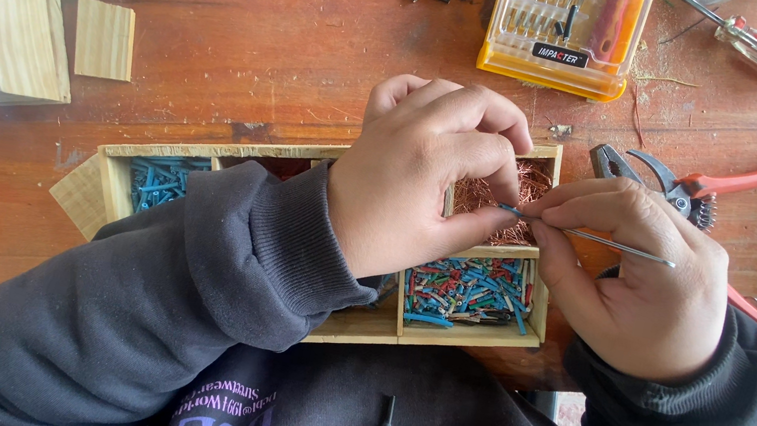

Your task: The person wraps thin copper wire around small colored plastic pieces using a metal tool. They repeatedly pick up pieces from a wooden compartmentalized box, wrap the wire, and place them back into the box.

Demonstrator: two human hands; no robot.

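Left hand pinches a blue wire piece, right hand grips thin tweezers, both over the wooden compartment tray.

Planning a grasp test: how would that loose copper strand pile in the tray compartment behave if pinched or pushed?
The copper strand pile looks like fine, tangled wire, so it would probably be floppy and light. Pinched, it may lift in clumps. Pushed, it would likely compress against the wooden tray wall, not roll.

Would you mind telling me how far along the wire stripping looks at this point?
Already done: one compartment of the wooden tray holds a pile of bare copper strands, another holds cut insulation pieces. In hand: the left hand pinches a blue wire piece while the right hand works a thin metal tool at it. What is left cannot be told.
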